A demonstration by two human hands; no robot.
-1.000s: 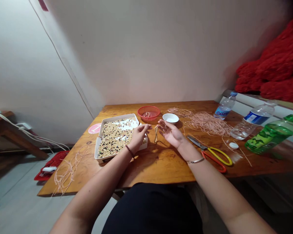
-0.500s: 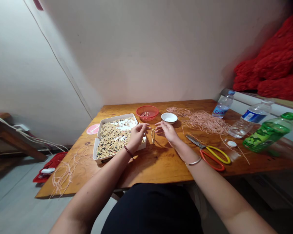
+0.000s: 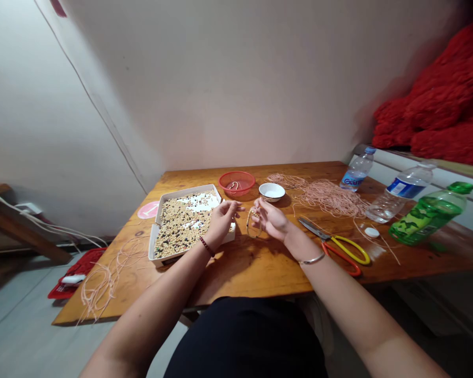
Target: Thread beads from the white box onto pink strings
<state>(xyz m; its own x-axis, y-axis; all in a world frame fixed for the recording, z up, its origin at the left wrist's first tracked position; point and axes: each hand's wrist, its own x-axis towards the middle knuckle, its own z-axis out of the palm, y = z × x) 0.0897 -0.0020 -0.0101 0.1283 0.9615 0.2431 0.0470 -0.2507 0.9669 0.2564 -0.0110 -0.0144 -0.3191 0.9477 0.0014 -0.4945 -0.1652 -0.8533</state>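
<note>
A small loop of pale beads, a beaded bracelet [image 3: 248, 227], hangs from my right hand [image 3: 274, 219], whose thumb and fingers are closed on its upper part. Just to its left is my left hand [image 3: 222, 218], fingertips pinched together and pointing at the loop; whatever sits between them is too small to make out. The left wrist and forearm pass in front of the right side of a white box tray [image 3: 153, 239] spread with tan, black and a few coloured beads. Both hands are above the wooden table [image 3: 236, 273].
Behind the hands stand a red plastic basket [image 3: 237, 184] with a beaded strand inside and a white bowl [image 3: 271, 191]. To the right lie scissors [image 3: 335, 247], a heap of pink cord [image 3: 329, 197], a white cap [image 3: 371, 232] and bottles [image 3: 431, 212]. More cord [image 3: 106, 281] lies front left.
The beaded loop has turned from edge-on to a wider view and shifted slightly right, closer to my right hand. My right fingers have curled in around it; my left hand has barely moved.
</note>
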